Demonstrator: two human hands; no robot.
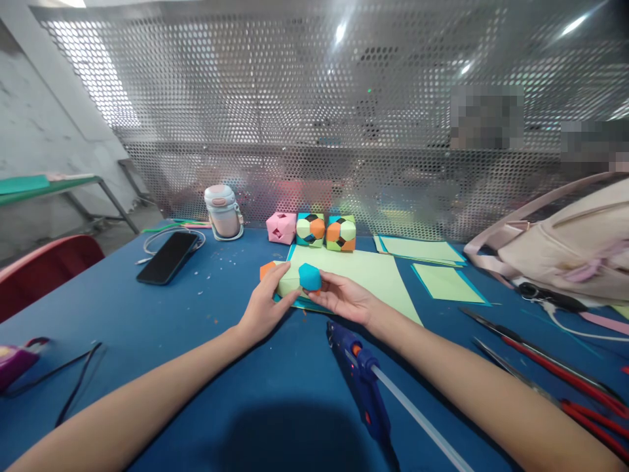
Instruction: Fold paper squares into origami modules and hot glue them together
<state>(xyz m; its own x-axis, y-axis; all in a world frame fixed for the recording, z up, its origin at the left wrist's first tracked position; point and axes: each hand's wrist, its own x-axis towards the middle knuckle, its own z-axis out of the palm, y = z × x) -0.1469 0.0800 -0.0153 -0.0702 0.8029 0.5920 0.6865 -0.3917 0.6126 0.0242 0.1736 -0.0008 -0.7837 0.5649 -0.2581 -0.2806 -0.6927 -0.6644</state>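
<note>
My left hand [265,307] and my right hand [344,298] together grip a folded paper cube [297,279] in light green, teal and orange, held just above the blue table [206,367]. Left fingers close on its left side; right thumb and fingers pinch its teal corner. It hovers over the near edge of a large light green paper sheet [363,275]. Behind it stand three finished paper cubes: a pink one [281,227] and two multicoloured ones [310,229] [341,233].
A blue glue gun [361,380] with a clear stick lies near my right forearm. A black phone [168,257] and small flask [223,212] sit at left. Paper stacks [422,250], a beige bag [574,249] and red-handled tools [555,370] lie at right. A perforated metal screen [314,118] closes the back.
</note>
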